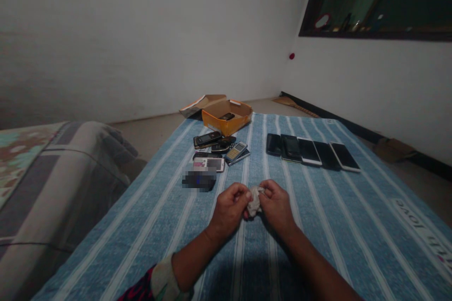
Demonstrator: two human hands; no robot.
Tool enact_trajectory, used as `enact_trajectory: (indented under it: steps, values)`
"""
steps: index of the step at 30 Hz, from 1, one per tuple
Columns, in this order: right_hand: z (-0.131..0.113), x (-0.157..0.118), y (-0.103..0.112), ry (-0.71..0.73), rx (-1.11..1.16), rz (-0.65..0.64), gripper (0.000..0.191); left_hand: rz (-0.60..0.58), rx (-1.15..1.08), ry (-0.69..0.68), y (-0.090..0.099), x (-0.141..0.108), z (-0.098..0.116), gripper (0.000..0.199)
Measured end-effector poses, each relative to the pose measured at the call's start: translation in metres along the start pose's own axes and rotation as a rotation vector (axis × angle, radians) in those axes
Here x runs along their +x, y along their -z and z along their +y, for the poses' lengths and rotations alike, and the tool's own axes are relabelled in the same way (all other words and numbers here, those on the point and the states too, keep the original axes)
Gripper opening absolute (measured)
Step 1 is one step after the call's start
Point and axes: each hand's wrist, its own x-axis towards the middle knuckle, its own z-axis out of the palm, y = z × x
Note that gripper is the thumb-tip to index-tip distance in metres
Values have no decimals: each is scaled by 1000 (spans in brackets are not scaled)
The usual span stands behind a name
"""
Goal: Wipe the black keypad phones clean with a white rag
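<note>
A crumpled whitish piece of cloth or tissue (254, 202) is pinched between both hands, above the near middle of the blue striped cover (169, 254). My left hand (229, 207) is closed on its left side. From the right, my right hand (278, 206) grips it with bent fingers. Whether something lies inside the crumpled piece cannot be seen. Beyond my left hand lies a loose pile of old mobile phones, among them a keypad phone (236, 151) and a white phone (215, 164). Part of a dark item there is blurred out.
An open orange cardboard box (226, 126) with a dark phone inside stands at the far edge, its lid (203, 105) behind it. Several smartphones lie in a row at the right, a white-framed one (345, 156) at the end. A draped bed (70, 169) stands left.
</note>
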Motion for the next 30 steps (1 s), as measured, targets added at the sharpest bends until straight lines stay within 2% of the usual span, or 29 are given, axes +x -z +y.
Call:
enact_trajectory:
  steps: [4, 9, 13, 15, 18, 21, 26, 30]
  values:
    - [-1, -1, -1, -3, 32, 14, 9, 0, -130, 142, -1, 6, -7, 29]
    - [-4, -1, -3, -47, 99, 22, 14, -41, -122, 181, 1, 8, -6, 47]
    - [-1, -2, -6, -125, 182, -1, 15, -73, -25, 198, 3, 7, -2, 42]
    - [1, -3, -7, -126, 219, 3, 14, -98, 39, 181, 3, 7, -1, 38]
    - [-2, -4, -7, -167, 297, -42, 18, -75, 113, 125, 3, 5, -1, 27]
    - [-9, -4, -2, -230, 346, -156, 23, -28, 168, 94, 2, 4, 0, 20]
    - [-13, -3, 9, -177, 371, -388, 25, 46, 286, 38, 5, 3, -3, 17]
    - [-8, -3, 7, -165, 275, -383, 30, 97, 393, -48, 6, 3, -5, 16]
